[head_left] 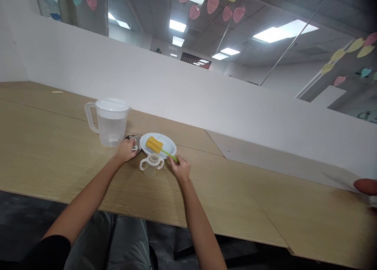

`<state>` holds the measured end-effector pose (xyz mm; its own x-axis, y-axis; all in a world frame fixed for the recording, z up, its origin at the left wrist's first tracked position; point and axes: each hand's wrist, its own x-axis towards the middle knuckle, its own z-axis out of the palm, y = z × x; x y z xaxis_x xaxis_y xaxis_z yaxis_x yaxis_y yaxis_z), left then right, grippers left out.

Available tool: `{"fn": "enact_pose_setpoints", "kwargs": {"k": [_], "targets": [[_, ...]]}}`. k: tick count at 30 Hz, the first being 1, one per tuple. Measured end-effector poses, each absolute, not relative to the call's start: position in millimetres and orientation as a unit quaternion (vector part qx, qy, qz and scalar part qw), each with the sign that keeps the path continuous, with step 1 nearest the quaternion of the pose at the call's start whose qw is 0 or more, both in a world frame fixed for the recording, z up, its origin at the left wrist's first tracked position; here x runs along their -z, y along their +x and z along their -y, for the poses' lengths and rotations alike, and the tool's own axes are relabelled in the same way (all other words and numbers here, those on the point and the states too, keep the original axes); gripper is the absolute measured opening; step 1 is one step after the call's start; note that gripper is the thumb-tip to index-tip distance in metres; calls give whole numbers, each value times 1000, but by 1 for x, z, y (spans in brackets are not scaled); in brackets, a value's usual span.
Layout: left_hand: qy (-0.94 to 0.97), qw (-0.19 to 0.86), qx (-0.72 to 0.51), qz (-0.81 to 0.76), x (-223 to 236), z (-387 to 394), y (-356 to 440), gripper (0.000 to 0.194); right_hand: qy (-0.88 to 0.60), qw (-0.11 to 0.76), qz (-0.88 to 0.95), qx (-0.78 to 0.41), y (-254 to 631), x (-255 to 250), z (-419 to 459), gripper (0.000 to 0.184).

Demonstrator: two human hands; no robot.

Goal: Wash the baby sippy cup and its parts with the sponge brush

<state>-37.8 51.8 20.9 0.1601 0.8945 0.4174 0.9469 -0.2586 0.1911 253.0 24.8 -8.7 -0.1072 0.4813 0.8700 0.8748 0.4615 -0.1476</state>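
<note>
Right hand (180, 168) is grasping a yellow sponge brush (154, 144) by its green handle (170, 156), head over white plate (169, 145) — left hand (126, 150) is touching a small white piece (134, 147) near the pitcher (112, 124), grip unclear.

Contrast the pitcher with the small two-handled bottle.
The pitcher is much larger than the bottle. The pitcher has one handle; the bottle has two. The pitcher wears a white lid, while the bottle's top looks uncapped. Both are see-through and stand on the table.
</note>
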Motion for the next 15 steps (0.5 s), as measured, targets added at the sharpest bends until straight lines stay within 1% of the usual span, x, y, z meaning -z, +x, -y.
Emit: {"fn": "enact_pose_setpoints", "kwargs": {"k": [10,15], "targets": [[-761,36,218,610,-18,-52,-38,26,-475,465,717,210,253,9,-25,52],[-760,37,207,615,-21,-50,-38,24,-472,466,718,209,253,9,-25,52]]}}
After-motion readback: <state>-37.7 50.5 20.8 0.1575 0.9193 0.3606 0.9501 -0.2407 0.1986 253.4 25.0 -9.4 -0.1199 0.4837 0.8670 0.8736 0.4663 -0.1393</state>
